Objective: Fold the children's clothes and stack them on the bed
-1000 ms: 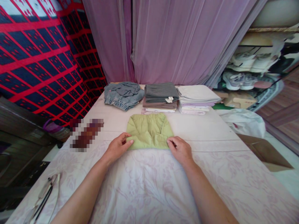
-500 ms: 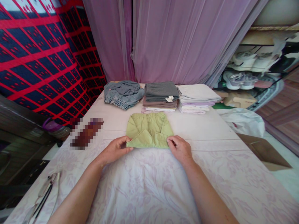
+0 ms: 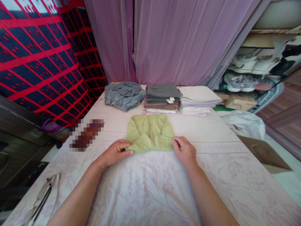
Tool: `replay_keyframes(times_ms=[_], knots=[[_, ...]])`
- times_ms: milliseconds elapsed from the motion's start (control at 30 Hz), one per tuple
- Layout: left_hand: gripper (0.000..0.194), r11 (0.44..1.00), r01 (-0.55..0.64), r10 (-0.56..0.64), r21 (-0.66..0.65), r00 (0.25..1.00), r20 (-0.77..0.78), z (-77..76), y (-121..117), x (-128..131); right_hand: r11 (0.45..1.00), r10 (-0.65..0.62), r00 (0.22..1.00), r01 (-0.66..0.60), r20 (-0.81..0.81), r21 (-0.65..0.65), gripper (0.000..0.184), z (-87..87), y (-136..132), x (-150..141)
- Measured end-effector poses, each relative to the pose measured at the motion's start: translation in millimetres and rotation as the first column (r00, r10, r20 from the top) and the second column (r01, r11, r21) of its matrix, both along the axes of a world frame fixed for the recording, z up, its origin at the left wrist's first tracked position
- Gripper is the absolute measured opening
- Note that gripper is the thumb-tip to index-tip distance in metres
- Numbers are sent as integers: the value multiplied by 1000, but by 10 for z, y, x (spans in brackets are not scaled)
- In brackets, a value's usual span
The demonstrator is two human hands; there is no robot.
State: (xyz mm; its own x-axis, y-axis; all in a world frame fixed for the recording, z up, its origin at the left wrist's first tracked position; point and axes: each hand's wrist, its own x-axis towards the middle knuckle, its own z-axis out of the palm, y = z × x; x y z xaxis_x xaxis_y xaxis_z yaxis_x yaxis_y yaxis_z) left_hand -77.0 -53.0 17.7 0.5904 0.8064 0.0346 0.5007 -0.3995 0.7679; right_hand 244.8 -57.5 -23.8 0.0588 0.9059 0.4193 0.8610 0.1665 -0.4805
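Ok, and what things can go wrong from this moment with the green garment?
The left hand pinches one lower corner of the green garment, which looks drawn to a point, so the fold may come out crooked. The right hand is at the other lower corner; uneven pulling could wrinkle the cloth. The gray stack sits just beyond the waistband, so pushing the garment forward might nudge it.

Mauve curtains [image 3: 188, 40] hang behind the bed [image 3: 211, 175] (sheer, softly pleated). Red-and-navy checked fabric [image 3: 39, 62] fills the left side, above dark wooden furniture [image 3: 21, 138]. At right, a shelf [image 3: 256, 40] holds shoes [image 3: 256, 64], with pale flooring [image 3: 282, 185] and a wood-grained surface [image 3: 289, 110] nearby.
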Motion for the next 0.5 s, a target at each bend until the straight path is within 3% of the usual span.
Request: replay_keyframes(times_ms=[100,233,367,500], knots=[[22,999,-51,49,12,995,89,-25,-12,-4,994,-106,994,107,20,-37,28,62,-15,99],[18,994,-111,108,17,983,149,-12,-44,8,958,-188,981,194,49,-210,28,147,-33,206],[18,998,-70,70,-3,995,66,52,-83,50,924,-161,981,188,107,-332,27,214,-47,166],[20,998,-65,66,24,997,-41,53,-84,51,928,-97,976,160,197,-337,26,227,-59,64]])
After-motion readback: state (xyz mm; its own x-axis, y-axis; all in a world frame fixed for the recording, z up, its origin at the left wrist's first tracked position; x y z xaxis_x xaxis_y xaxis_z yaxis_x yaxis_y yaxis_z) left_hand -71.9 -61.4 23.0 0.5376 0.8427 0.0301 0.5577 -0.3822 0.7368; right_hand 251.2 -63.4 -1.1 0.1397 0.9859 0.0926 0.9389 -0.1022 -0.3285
